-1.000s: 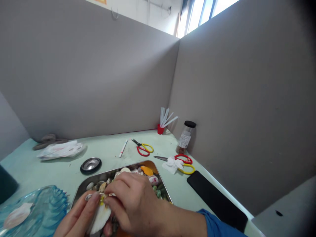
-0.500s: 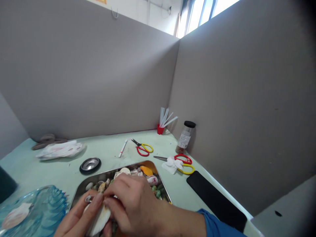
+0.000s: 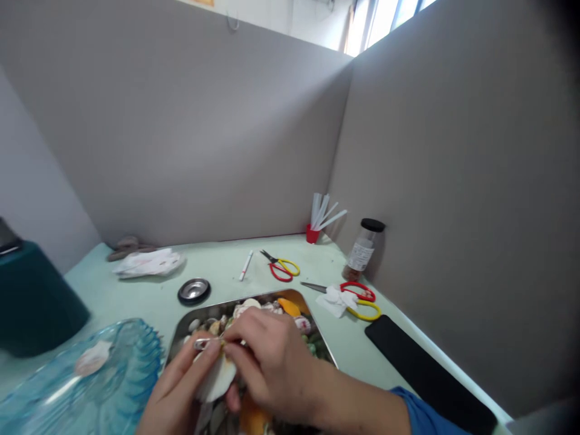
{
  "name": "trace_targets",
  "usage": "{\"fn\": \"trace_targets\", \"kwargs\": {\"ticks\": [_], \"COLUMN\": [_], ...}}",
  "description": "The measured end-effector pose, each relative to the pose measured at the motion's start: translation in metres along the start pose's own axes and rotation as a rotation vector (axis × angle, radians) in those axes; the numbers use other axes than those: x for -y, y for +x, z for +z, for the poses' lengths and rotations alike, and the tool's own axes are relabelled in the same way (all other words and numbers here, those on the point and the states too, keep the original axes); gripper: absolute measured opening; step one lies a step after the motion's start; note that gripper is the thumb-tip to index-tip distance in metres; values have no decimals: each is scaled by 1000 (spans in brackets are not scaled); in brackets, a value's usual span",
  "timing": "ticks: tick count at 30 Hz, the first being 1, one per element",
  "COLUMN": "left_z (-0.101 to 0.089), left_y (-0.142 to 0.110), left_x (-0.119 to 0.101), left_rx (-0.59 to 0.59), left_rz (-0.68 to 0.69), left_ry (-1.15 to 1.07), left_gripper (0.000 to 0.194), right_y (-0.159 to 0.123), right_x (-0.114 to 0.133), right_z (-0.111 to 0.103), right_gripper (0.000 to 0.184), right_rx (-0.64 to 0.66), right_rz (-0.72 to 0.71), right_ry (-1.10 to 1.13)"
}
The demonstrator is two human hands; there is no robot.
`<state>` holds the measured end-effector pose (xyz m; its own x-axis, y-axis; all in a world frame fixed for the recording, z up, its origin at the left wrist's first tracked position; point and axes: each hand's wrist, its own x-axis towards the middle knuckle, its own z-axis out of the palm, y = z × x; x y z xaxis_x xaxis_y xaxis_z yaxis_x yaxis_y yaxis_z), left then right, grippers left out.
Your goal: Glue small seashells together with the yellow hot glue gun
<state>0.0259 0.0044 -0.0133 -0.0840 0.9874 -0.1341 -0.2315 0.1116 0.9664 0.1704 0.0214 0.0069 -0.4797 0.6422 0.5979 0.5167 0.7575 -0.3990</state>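
Above the metal tray [image 3: 319,329], my left hand [image 3: 179,383] is closed on a white scallop-like seashell [image 3: 218,380]. A small shiny metal piece [image 3: 200,344], perhaps a clasp or ring, sits between its thumb and forefinger at the shell's top edge. My right hand [image 3: 276,362] is pinched at that same edge, its fingertips touching the shell; any small thing between them is hidden. Under the hands lie several shells, among them an orange shell [image 3: 289,307].
A blue glass dish [image 3: 131,374] at left holds a pale shell [image 3: 93,359]. Farther back are a black-rimmed lid [image 3: 194,291], a marker [image 3: 246,266] and scissors [image 3: 281,269]. Rightward stand a jar [image 3: 362,251], more scissors [image 3: 362,300] and a black slab [image 3: 426,371].
The view has swung left, so everything sits farther right and a dark green object shows more fully at left. Both hands stay together on the shell, which now shows more of its face.
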Motion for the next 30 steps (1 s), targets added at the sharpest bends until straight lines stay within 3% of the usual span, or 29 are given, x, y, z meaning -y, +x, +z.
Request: {"fn": "trace_targets", "kwargs": {"ticks": [2,7,17,24,28,30], "left_z": [1,2,-3,5,4,2], "left_y": [-4,-8,-7,-10,-9,-7], "left_x": [-1,-1,-3,-2,-3,0], "left_rx": [132,222,257,154,126,138], "left_rz": [-76,-62,-31,-34,-71,-98], "left_ry": [-103,-165,-79,-113,-33,-14], "left_gripper": [22,19,18,24,25,28], "right_y": [-1,-2,0,-2,4,9], "right_x": [0,0,0,0,0,-10], "right_z": [-1,-1,-2,1,-12,-27], "right_gripper": [13,14,16,14,14,20], "right_rx": [1,7,10,14,4,-115], "right_rz": [31,51,50,65,45,102], "right_ry": [24,83,93,60,4,-32]}}
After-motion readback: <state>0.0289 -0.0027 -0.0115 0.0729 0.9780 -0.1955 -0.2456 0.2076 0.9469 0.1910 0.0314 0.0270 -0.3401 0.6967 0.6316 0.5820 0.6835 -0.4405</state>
